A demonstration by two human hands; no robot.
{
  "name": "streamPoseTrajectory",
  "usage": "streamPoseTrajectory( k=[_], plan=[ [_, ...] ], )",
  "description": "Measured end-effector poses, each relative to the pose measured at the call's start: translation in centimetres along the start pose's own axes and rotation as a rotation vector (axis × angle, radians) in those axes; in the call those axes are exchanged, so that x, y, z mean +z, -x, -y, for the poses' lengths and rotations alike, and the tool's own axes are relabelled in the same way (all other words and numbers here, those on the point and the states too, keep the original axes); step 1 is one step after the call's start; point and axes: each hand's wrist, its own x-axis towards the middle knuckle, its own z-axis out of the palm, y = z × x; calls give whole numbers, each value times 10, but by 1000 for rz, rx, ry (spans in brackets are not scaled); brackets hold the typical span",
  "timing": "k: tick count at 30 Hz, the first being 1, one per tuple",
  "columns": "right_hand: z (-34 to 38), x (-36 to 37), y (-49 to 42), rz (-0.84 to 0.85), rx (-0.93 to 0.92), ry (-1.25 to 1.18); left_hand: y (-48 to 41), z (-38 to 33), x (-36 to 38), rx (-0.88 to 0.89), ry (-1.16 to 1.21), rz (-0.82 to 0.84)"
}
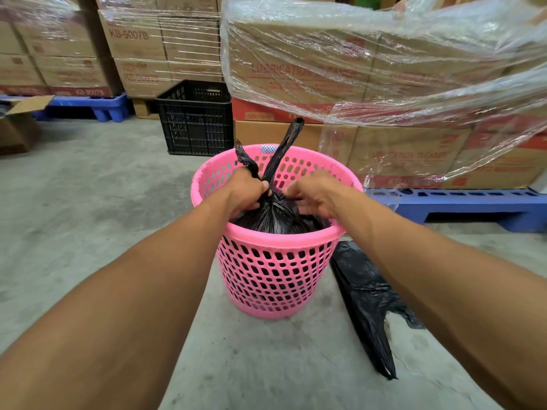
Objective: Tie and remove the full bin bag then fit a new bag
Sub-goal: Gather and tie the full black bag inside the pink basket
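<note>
Full bin bag [275, 216] sits inside the pink bin [275, 270], straight ahead of the person and below both hands; its mouth is gathered to a neck at about rim height, near the bin's centre. Two tails rise from the neck: long tail [285, 146] leaning up and away, short tail [245, 158] to its left; so the long axis runs vertical, up out of the bin. Left hand [247, 192] closes round the neck at the tails' base; right hand [313, 195] is just beside it, fingers curled and pinching the gathered plastic; the hands nearly touch, neither clearly nearer. Knot possibly pulled tight already; fingers hide it, cannot tell. Judgement: the lift goes straight up along that axis, the full bin bag clearing the rim. New bag [364, 300] lies flat on the floor [103, 202], against the bin's right side, nearer the right hand.
</note>
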Motion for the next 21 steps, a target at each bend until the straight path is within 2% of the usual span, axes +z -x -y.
streamPoseTrajectory(
  k=[7,14,21],
  plan=[
    [-11,15,-11,-21,-25,129,3,-5,-2,-92,140,-17],
    [-10,16,-10,92,-31,112,1,-3,-2,-87,137,-21],
    [-8,20,-6,51,-62,172,-3,0,-6,-3,-69,-243]
  ],
)
